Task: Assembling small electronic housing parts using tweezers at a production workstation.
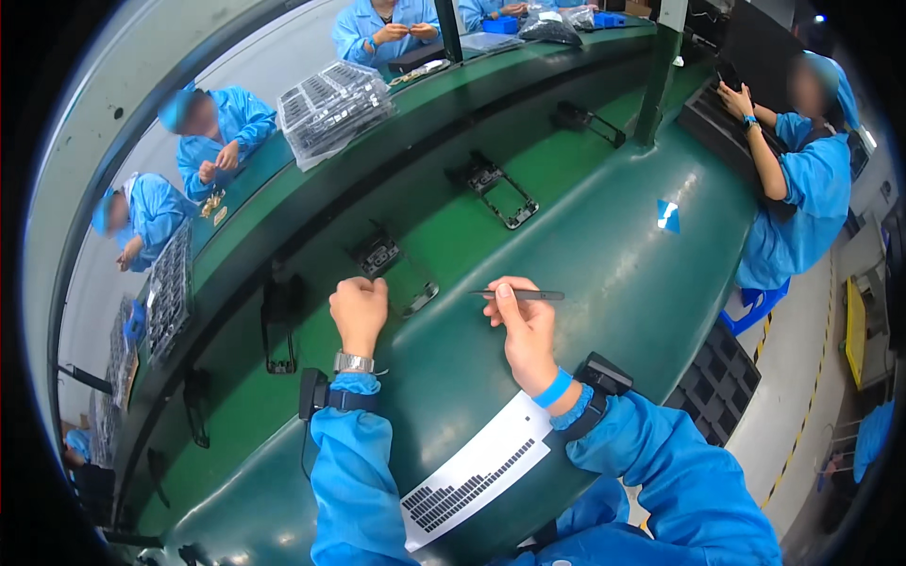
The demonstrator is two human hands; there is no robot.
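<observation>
My right hand (528,330) pinches a pair of dark tweezers (538,295) above the green table, with the tips toward the left. My left hand (360,316) is closed in a fist at the edge of the green conveyor belt; its fingertips are turned away, and whatever they hold is hidden. Just beyond that fist lies a dark, thin-rimmed device frame (377,253) on the belt. Between my forearms a white sheet (472,476) with rows of small black pieces lies flat on the table.
More frames lie along the belt, among them one frame (510,203) farther right and another frame (279,344) to the left. Stacked clear trays (335,106) stand on the far ledge. A green post (659,85) rises at the table's far edge. Co-workers in blue sit across and at right.
</observation>
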